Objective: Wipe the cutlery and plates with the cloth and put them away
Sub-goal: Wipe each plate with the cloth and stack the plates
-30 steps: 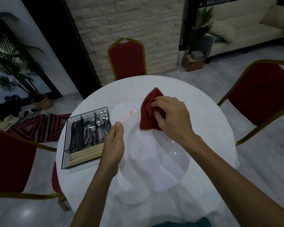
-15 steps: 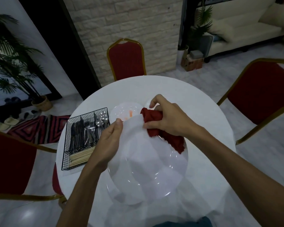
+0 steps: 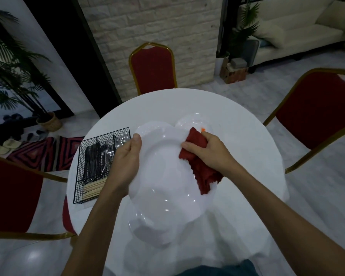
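Two hands [image 3: 126,164] [image 3: 211,154] — one cloth [image 3: 202,172] (one plate [image 3: 163,180] held)

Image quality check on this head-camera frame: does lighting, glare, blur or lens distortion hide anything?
Head view: dim, flat light; the white plate nearly merges with the white table, rim hard to trace; small glints, no heavy glare; the lower edge of the red cloth looks soft; wide-angle lens bows the chairs at the edges.

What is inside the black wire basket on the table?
The basket holds dark cutlery, shiny spoons and wooden chopsticks. The left hand covers part of it, so what lies there cannot be seen.
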### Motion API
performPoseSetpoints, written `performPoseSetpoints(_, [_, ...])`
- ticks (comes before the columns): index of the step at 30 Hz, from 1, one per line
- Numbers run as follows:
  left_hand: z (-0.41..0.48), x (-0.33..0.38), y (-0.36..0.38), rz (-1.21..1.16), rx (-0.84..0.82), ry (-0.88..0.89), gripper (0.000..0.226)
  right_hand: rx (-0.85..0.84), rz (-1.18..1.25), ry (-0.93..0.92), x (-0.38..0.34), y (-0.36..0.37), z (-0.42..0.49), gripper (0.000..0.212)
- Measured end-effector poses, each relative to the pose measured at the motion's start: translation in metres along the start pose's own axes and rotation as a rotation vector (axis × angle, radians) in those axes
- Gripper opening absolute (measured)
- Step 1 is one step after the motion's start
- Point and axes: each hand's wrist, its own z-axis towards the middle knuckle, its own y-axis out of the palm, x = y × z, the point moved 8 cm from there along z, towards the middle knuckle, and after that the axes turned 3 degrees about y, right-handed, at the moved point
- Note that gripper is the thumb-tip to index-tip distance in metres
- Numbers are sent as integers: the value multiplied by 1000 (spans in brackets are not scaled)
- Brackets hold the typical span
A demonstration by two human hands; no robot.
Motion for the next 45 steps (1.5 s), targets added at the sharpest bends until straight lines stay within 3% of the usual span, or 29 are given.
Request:
performPoseSetpoints(4, [5, 0, -2, -12, 208, 32, 37, 199, 384, 150, 38, 8, -4, 41])
performPoseSetpoints(7, [-3, -4, 4, -70, 333, 39, 42, 275, 483, 221, 62, 18, -9, 46])
performPoseSetpoints(9, [-9, -8, 13, -98, 320, 21, 44, 284, 487, 225, 67, 13, -9, 43])
performPoseSetpoints(12, [-1, -28, 21, -199, 159, -133, 47, 237, 391, 169, 62, -7, -6, 38])
performPoseSetpoints(14, [10, -38, 23, -199, -26, -228, 76, 175, 296, 106, 48, -23, -6, 35])
performPoseSetpoints(15, [14, -37, 24, -185, -119, -245, 78, 129, 241, 65, 37, -31, -7, 33])
performPoseSetpoints(18, [11, -11, 39, -75, -355, -200, 55, -96, 11, -78, -7, -38, -15, 24])
performPoseSetpoints(20, [5, -2, 56, -10, -469, -198, 46, -202, -204, -145, -29, -32, -18, 35])
performPoseSetpoints(24, [-9, 12, 81, 21, -598, -145, 36, -246, -378, -242, -59, -22, -20, 42])
performPoseSetpoints(30, [-8, 33, 74, -19, -454, 22, 31, -119, -287, -192, -53, -35, -15, 50])
performPoseSetpoints(36, [1, 41, 42, -156, -56, 113, 27, 248, 205, 13, -2, -48, -17, 48])
performPoseSetpoints(40, [-3, 39, 36, -205, 133, 150, 29, 397, 459, 155, 37, -24, -26, 45])
performPoseSetpoints(43, [-7, 24, 35, -187, 167, 101, 28, 419, 419, 192, 50, -23, -29, 44])
performPoseSetpoints(45, [-3, 14, 37, -231, 74, -22, 28, 386, 348, 166, 49, -29, -27, 47])
